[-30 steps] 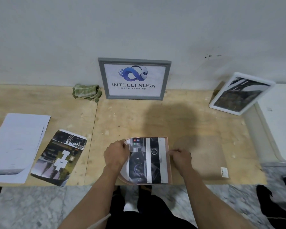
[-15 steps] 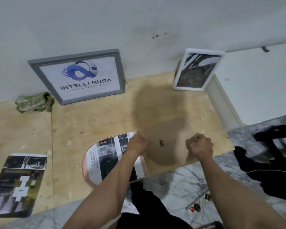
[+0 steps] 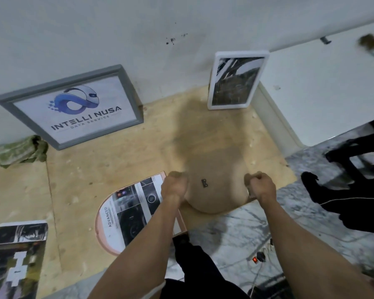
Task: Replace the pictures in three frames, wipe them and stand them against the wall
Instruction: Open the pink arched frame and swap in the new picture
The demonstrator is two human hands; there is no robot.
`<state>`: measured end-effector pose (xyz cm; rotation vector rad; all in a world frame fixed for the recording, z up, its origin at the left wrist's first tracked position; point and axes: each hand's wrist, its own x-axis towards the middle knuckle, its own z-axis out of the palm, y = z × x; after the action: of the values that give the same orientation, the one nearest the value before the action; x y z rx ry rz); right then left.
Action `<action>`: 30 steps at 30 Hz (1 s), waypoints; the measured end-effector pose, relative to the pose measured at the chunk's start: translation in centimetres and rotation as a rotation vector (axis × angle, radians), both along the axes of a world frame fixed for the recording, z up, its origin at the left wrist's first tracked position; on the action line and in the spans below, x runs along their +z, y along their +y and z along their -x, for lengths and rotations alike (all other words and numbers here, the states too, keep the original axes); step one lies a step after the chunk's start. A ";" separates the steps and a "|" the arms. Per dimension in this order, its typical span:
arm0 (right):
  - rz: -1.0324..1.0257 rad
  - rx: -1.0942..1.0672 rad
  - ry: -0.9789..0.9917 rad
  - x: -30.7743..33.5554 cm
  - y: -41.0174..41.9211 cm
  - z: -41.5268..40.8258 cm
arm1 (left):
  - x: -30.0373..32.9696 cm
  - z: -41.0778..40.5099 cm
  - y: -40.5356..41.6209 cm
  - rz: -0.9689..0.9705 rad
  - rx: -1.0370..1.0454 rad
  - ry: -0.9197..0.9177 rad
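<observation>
Gripping the backing board [image 3: 216, 190] by its side edges, left hand [image 3: 174, 187] and right hand [image 3: 260, 186] curl round it. Pink frame [image 3: 125, 214] lies face down left of the board, print inside. Judged step: closing frame three. Next: seat the board on the print.

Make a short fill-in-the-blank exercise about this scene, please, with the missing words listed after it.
1. The grey rectangular frame with the blue logo leans against the ____.
2. The crumpled green cloth lies to the ____ of that grey frame.
3. The left hand and the right hand both grip the arched brown ____.
4. The white-rimmed frame stands ____ against the wall.

Missing words: wall; left; backing board; upright
</observation>
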<state>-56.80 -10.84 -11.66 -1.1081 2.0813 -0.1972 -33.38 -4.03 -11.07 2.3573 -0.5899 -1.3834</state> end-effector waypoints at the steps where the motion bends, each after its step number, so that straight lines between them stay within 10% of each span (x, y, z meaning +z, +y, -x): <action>1: -0.009 -0.062 -0.043 -0.2 0.0 0.6 | 0.2 -0.4 -0.1 0.027 0.037 0.034; 7: -0.079 -0.176 -0.348 0.7 1.3 -0.6 | 1.5 -5.3 2.5 0.233 0.424 0.300; 17: -0.292 0.249 -0.452 -1.1 9.0 -14.1 | 0.4 -16.6 17.6 0.236 0.813 0.088; 30: -0.187 0.354 -0.279 -1.4 12.2 -14.7 | -2.6 -15.1 22.0 0.181 0.700 -0.154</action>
<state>-42.13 1.37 -13.05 -1.2349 1.5951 0.0162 -18.24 17.94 -13.67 2.2088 0.0867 -0.8021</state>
